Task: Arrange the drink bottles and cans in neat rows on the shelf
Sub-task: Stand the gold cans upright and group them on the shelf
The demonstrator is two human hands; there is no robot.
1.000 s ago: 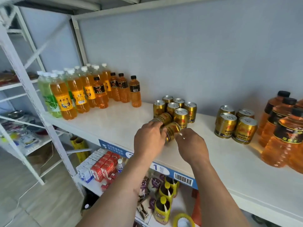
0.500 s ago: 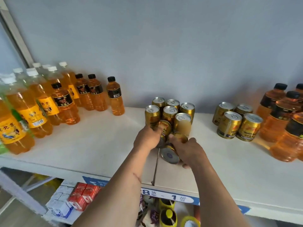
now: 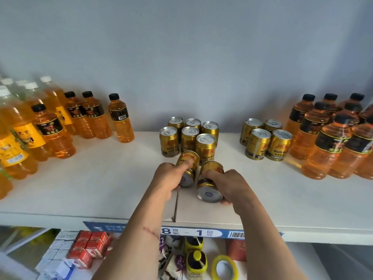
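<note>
Six gold cans (image 3: 188, 136) already stand grouped mid-shelf (image 3: 101, 178), while the left hand (image 3: 168, 178) and right hand (image 3: 232, 185) each clamp a tilted can (image 3: 210, 178) just before them, unplaced; four more cans (image 3: 266, 138) stand apart rightward.

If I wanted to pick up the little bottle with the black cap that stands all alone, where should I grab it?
Probably around its middle, on the black label, coming from the front or its right side. The lone bottle stands upright on the white shelf, with bare shelf in front and to its right. The wall sits close behind, and more bottles stand to its left. The round body looks easy to wrap fingers around.
</note>
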